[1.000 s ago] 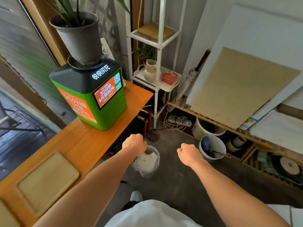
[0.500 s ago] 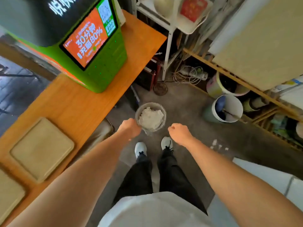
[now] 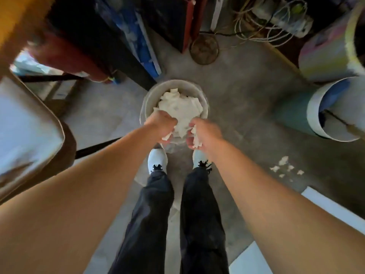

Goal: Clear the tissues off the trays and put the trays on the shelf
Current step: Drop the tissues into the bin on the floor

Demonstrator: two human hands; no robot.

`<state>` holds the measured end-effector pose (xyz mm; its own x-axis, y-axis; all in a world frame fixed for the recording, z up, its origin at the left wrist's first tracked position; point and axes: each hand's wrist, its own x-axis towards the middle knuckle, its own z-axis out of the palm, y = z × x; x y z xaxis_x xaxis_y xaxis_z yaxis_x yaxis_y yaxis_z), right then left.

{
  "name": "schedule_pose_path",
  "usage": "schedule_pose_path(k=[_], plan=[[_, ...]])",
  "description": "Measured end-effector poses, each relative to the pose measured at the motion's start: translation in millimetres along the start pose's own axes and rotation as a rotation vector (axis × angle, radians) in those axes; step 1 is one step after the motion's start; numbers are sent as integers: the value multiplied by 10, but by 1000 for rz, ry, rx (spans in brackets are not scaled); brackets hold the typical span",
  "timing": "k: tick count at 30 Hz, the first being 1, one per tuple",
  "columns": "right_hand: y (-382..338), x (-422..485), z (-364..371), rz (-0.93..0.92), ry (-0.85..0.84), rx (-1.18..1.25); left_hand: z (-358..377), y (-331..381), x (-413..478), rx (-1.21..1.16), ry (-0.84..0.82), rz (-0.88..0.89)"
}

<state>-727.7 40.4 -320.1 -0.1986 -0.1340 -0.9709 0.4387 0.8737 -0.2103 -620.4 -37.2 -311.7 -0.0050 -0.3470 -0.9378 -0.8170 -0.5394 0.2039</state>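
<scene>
A small round bin (image 3: 152,95) stands on the floor just ahead of my feet, heaped with crumpled white tissues (image 3: 178,107). My left hand (image 3: 161,123) is over the bin's near rim, fingers curled around a piece of tissue. My right hand (image 3: 203,133) is beside it, also closed on a wad of tissue at the rim. The trays and the shelf are out of view.
A chair seat (image 3: 29,133) juts in at the left. A white-rimmed bucket (image 3: 316,119) and a pastel bucket (image 3: 324,58) stand at the right, with cables (image 3: 276,22) behind. Tissue scraps (image 3: 284,167) lie on the concrete floor at right.
I have bent down; the view dropped from the table to the floor. Both hands moved forward and down onto the bin and now hold tissue at its rim.
</scene>
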Motion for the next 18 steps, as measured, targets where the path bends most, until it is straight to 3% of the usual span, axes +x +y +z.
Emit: schedule_pose_path(k=[8, 18], plan=[[53, 1194, 139, -107, 1, -107, 252, -135, 1211, -77, 27, -71], [32, 1181, 86, -48, 24, -117, 75, -330, 1184, -240, 13, -137]])
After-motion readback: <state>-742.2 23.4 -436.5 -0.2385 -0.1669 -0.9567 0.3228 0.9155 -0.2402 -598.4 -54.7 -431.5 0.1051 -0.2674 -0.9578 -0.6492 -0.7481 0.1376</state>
